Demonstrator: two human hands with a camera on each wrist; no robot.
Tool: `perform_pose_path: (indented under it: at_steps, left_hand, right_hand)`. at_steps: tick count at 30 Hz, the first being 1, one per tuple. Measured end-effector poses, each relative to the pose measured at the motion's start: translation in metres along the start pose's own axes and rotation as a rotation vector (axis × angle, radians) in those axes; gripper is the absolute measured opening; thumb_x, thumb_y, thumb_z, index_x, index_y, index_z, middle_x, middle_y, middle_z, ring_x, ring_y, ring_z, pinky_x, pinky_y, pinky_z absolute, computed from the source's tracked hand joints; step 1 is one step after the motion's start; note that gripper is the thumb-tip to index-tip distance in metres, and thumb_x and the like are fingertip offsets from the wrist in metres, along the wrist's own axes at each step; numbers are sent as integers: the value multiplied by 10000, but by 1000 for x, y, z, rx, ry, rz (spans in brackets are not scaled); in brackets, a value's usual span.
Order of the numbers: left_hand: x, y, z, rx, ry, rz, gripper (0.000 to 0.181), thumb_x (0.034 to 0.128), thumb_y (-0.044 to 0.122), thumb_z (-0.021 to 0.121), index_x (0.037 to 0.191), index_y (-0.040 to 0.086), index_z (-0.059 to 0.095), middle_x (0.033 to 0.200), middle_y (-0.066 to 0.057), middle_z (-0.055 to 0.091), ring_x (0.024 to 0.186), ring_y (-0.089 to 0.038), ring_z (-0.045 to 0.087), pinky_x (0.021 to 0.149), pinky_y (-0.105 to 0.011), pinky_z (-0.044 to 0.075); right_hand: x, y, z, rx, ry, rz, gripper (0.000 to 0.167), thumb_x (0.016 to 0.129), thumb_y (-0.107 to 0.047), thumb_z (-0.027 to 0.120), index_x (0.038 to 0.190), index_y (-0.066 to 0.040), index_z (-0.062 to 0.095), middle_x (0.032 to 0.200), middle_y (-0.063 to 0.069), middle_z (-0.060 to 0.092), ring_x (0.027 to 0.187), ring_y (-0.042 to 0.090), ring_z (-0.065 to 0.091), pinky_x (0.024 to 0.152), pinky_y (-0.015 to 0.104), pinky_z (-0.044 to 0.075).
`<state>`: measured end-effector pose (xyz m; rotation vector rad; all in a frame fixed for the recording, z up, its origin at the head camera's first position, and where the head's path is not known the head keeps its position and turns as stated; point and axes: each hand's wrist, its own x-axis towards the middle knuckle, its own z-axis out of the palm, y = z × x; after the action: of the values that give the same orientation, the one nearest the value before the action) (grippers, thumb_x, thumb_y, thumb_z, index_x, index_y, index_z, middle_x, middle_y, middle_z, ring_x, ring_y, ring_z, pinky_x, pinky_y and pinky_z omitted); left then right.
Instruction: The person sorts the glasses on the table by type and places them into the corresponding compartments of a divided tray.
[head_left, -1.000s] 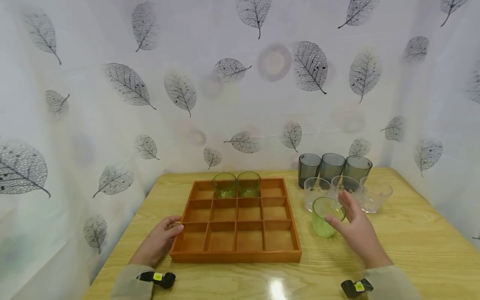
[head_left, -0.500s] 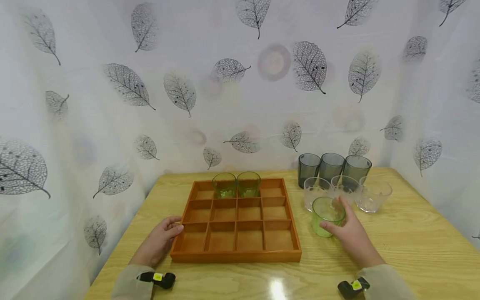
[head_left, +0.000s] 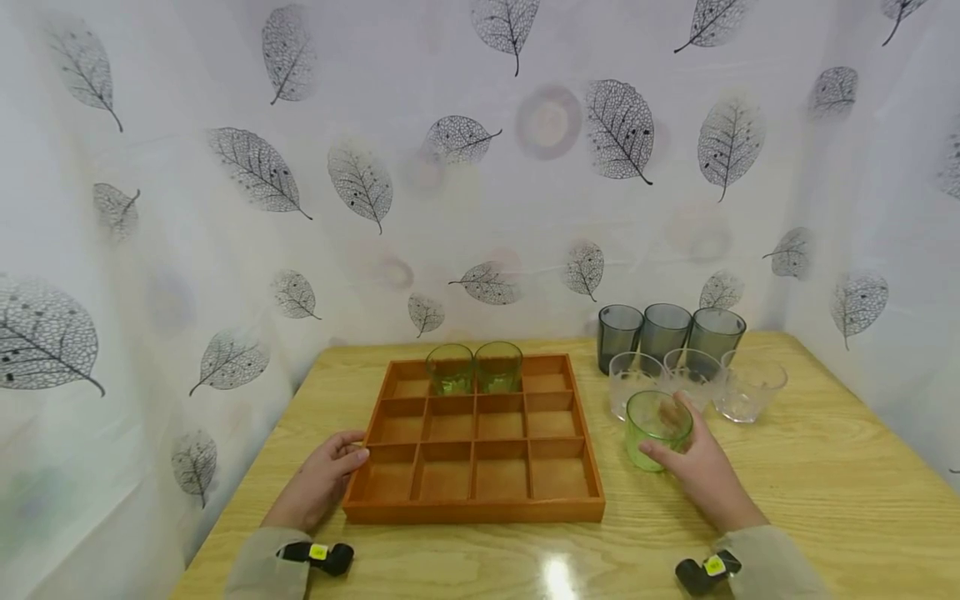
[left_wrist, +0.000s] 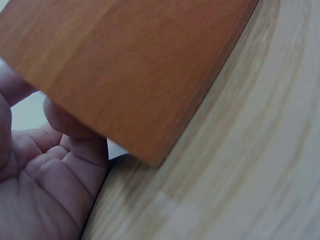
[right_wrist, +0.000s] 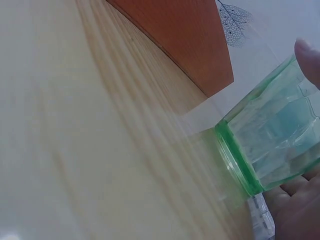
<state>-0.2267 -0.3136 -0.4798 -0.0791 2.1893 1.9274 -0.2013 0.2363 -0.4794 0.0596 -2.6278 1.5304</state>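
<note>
In the head view a wooden tray divided into square compartments holds two green glasses in the middle of its back row. My left hand grips the tray's left side, thumb on the rim; in the left wrist view its fingers bend against the tray wall. Right of the tray, my right hand holds a third green glass, thumb in front and fingers around the far right side. The right wrist view shows that glass upright, with the thumb on it.
Three clear glasses stand just behind the held glass. Three dark grey glasses line up behind those. A leaf-patterned curtain hangs behind the wooden table.
My right hand has moved left and closed from a spread pose onto the green glass. My left hand stays on the tray.
</note>
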Motion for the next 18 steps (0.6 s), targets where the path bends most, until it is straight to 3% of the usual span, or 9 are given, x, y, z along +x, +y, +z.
perform_pose_path:
  at_steps: [9, 12, 15, 18]
  left_hand:
    - [0, -3, 0, 25, 13, -12, 540, 1048, 169, 575, 1479, -53, 337, 1138, -82, 533, 1024, -178, 516, 858, -235, 462]
    - [-1, -2, 0, 16, 13, -8, 536, 1046, 163, 576, 1474, -55, 339, 1130, -79, 535, 1019, -177, 518, 858, -237, 463]
    - [-1, 0, 0, 10, 13, -7, 534, 1041, 167, 585, 1468, -51, 350, 1133, -84, 532, 1028, -182, 514, 867, -237, 459]
    - [-2, 1, 0, 10, 13, -8, 550, 1029, 186, 606, 1465, -45, 362, 1143, -96, 522, 1039, -193, 506, 878, -243, 450]
  right_hand:
    - [0, 0, 2, 9, -3, -43, 940, 934, -380, 741, 1600, -36, 174, 1541, 234, 395, 1375, 445, 391, 1083, 623, 301]
    - [0, -2, 1, -5, -5, -49, 885, 930, -381, 746, 1581, -44, 249, 1521, 205, 437, 1362, 393, 429, 1086, 410, 376]
    - [-2, -4, 0, -12, -10, -45, 853, 925, -396, 747, 1569, -65, 296, 1510, 184, 461, 1352, 365, 453, 977, 159, 377]
    - [-3, -6, 0, -4, -14, -42, 846, 924, -401, 747, 1567, -73, 306, 1511, 171, 467, 1347, 360, 464, 897, 63, 334]
